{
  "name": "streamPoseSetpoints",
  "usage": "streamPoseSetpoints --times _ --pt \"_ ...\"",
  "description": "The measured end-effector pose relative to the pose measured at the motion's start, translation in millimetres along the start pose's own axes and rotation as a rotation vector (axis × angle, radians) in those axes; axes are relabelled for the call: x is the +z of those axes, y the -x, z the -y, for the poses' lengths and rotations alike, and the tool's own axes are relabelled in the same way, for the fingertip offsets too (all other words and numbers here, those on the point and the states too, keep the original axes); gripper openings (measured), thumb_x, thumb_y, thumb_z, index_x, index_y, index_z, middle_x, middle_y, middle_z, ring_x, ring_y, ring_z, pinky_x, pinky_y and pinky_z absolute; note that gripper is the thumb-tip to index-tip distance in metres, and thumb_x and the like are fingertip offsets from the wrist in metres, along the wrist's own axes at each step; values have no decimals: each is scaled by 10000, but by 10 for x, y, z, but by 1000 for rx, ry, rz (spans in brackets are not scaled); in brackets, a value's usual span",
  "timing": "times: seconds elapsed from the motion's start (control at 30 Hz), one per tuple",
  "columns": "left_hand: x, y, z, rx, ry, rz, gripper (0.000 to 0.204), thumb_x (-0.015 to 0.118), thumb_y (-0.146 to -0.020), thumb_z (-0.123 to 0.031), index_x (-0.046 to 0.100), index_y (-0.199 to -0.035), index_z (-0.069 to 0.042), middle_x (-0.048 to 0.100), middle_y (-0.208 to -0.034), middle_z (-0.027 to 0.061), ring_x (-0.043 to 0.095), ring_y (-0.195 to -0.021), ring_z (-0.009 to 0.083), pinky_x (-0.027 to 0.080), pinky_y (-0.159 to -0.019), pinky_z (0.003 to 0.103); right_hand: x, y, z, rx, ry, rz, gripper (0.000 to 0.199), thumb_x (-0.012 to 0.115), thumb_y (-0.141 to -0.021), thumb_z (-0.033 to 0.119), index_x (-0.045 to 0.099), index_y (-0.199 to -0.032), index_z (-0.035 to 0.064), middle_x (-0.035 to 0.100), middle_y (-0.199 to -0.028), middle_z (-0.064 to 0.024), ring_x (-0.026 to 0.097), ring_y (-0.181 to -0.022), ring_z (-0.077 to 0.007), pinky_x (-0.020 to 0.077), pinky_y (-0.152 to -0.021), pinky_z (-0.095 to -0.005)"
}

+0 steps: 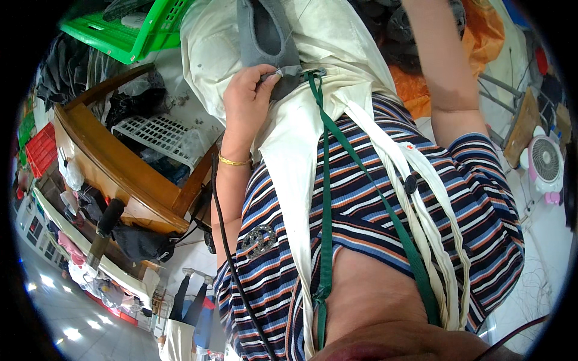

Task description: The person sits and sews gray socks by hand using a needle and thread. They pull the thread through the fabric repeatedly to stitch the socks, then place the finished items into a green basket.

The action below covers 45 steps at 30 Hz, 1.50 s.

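1. Left hand (245, 102): thumb and fingers (261, 70) closed in a pinch on the near end of the grey slipper; a gold bracelet (233, 161) encircles the wrist.
2. Grey slipper (274, 59): located over the lap, at the upper middle of the view, its opening facing up and its far end cut off by the upper edge.
3. Right forearm (450, 66): extended forward past the upper edge; its hand lies outside the view, so the state of those fingers cannot be told.
4. Cream apron (208, 45): spread across the lap beneath the slipper, with a green strap (326, 240) running up over the striped shirt (361, 222).
5. Orange sheet (481, 36): beside the right forearm, near a heap of dark items (394, 30) whose exact kind is unclear.
6. Left surroundings: a green crate (135, 51), a curved wooden furniture piece (114, 171) and, within its curve, a white perforated basket (158, 135).
7. Far right: a white-and-pink fan (545, 157).
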<state>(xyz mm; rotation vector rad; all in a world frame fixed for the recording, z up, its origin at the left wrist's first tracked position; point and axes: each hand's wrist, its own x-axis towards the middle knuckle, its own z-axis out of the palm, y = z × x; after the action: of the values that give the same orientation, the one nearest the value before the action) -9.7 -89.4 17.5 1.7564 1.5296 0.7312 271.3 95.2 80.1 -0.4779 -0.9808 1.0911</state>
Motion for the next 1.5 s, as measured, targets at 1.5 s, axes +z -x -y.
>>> streamPoseSetpoints --times 1.5 --pt "199 169 153 189 -77 -277 192 738 -734 48 662 -882 -47 670 -830 109 626 -750 284 502 -664 356 563 1588 -350 204 1155 1107 76 575 -882 111 571 -892 35 617 -660 -178 641 -603 -350 507 -542 -400"
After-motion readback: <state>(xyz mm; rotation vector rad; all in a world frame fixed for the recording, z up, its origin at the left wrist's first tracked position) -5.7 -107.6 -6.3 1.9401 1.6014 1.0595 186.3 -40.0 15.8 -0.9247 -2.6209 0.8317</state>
